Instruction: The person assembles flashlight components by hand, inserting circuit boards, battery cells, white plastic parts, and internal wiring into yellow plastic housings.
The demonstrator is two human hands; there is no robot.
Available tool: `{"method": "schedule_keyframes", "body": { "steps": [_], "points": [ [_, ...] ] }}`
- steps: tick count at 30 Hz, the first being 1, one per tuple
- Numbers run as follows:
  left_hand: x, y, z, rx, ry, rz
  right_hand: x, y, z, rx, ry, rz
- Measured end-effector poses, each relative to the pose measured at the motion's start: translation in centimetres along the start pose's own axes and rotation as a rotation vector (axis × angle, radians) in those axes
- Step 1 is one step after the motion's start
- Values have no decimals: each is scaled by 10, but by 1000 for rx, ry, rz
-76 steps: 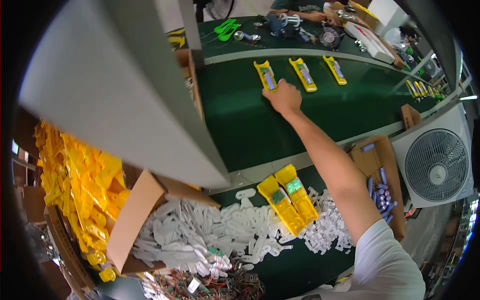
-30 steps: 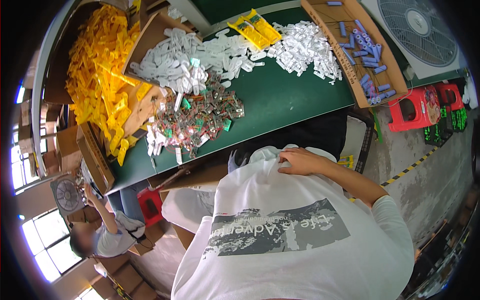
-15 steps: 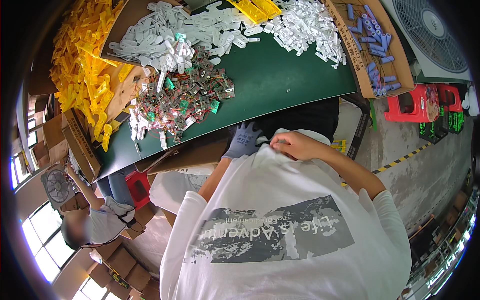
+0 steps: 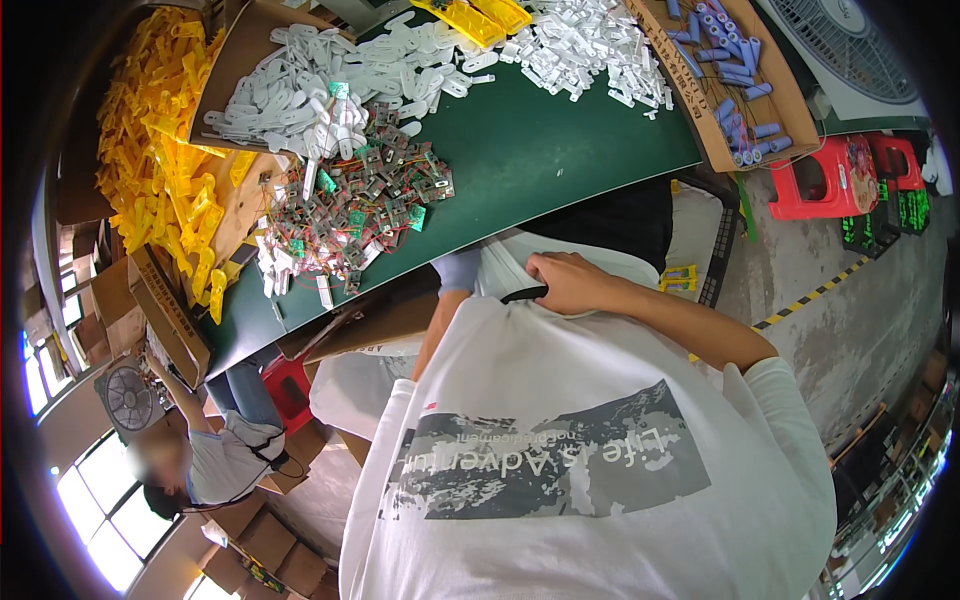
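Observation:
My right hand (image 4: 572, 281), bare, pinches the hem of my white T-shirt (image 4: 540, 370) and pulls it away from my lap. A black strip (image 4: 524, 294) shows at the fold beside its fingertips; what it is I cannot make out. My left hand (image 4: 457, 272) wears a grey glove and is by the front edge of the table, partly behind the lifted cloth. Its fingers are hidden. On the green table (image 4: 560, 150), just beyond that hand, lies a heap of small circuit boards with red wires (image 4: 365, 205).
White plastic parts (image 4: 290, 85) and yellow plastic pieces (image 4: 160, 130) are piled at left. A cardboard box (image 4: 790, 125) of purple cylindrical cells stands at right, near a fan (image 4: 850, 40) and red stools (image 4: 820, 180). Another person (image 4: 225, 460) works at far left.
My left hand has slipped behind the shirt, hiding its fingers. My right hand has shifted slightly left, and the hem is now lifted, with a black strip showing.

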State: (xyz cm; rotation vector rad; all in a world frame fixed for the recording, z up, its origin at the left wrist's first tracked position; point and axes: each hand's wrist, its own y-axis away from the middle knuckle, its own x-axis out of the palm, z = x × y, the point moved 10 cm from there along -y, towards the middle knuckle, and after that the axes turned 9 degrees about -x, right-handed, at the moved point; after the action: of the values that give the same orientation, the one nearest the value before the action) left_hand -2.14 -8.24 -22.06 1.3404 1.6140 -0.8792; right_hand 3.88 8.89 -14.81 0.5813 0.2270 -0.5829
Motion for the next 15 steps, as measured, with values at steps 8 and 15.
{"method": "schedule_keyframes", "body": {
  "steps": [8,15],
  "points": [
    [59,-23,53,-28,183,272,5,-4,16,-138,162,-62],
    [65,-19,63,98,96,198,3,-16,-21,-329,119,34]
  ]
}}
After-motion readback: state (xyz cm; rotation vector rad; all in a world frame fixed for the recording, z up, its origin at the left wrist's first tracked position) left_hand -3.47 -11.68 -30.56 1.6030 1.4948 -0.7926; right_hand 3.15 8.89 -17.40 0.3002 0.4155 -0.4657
